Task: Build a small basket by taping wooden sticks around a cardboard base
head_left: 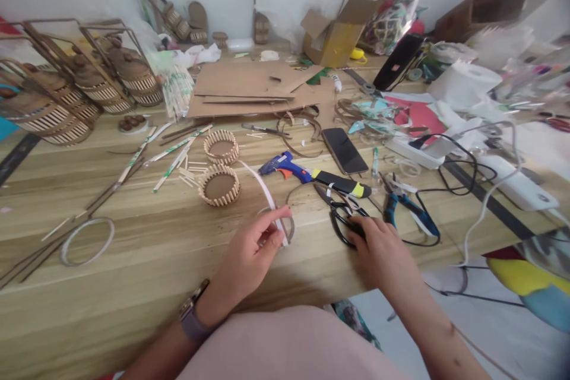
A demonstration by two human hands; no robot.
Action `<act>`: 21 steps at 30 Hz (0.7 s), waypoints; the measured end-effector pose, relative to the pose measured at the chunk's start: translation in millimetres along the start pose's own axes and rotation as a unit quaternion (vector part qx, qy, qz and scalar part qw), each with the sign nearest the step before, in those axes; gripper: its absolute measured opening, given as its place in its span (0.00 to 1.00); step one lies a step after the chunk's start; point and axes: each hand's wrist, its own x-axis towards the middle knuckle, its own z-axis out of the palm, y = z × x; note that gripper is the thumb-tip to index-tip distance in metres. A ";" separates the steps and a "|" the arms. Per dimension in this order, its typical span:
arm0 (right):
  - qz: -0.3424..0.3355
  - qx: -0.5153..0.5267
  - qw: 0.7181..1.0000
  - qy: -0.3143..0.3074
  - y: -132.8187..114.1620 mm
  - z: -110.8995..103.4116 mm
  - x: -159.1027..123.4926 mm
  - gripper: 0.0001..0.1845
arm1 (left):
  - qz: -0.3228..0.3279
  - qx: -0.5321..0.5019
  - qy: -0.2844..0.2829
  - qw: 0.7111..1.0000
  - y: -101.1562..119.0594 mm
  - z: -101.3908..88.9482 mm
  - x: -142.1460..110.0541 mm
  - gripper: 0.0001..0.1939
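Observation:
My left hand (252,244), with a watch at its wrist, pinches a narrow white strip (262,185) between thumb and fingers. The strip's free end curves away toward two round stick-walled baskets (219,186). A small brownish ring (290,227) shows behind my left fingertips. My right hand (378,246) has its fingers curled over the handle of black-handled scissors (341,227), which lie on the table with their blades pointing away to the left. Part of the handle is hidden under those fingers. Beyond the scissors lie a black and yellow utility knife (342,183) and a blue glue gun (285,166).
Blue-handled pliers (409,208) and looping cables lie right of my right hand, near a power strip (519,184). A phone (344,150) and stacked cardboard (249,86) are farther back. Stick-walled lanterns (95,86) stand at left; a pale hoop (88,241) lies nearer.

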 end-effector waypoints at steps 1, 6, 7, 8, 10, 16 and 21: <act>0.002 -0.011 1.000 -0.006 6.5 0.8 0.8 0.09 | 0.010 0.007 -0.007 1.000 -0.9 -0.5 -0.4 0.20; 0.001 0.006 0.999 -0.044 0.2 -10.3 1.5 0.04 | 0.002 0.007 -0.018 1.000 -2.3 -2.3 -0.8 0.15; 0.000 0.023 0.998 -0.052 -6.6 -14.8 0.5 0.04 | -0.009 0.006 -0.019 1.000 -1.5 -2.6 -0.5 0.14; -0.001 0.043 0.997 -0.057 -14.6 -19.4 -0.8 0.05 | -0.017 0.008 -0.022 1.000 -0.5 -2.8 -0.1 0.14; -0.010 0.082 0.995 -0.054 -32.5 -26.7 -3.4 0.04 | -0.019 0.020 -0.037 0.999 1.6 -2.4 0.8 0.15; -0.103 0.143 0.984 0.011 -83.5 -21.5 -2.3 0.05 | -0.003 0.031 -0.067 0.997 -0.2 4.6 2.7 0.21; -0.185 0.123 0.975 0.030 -98.4 -7.9 2.4 0.04 | -0.031 0.032 0.011 0.999 -5.1 7.6 1.8 0.22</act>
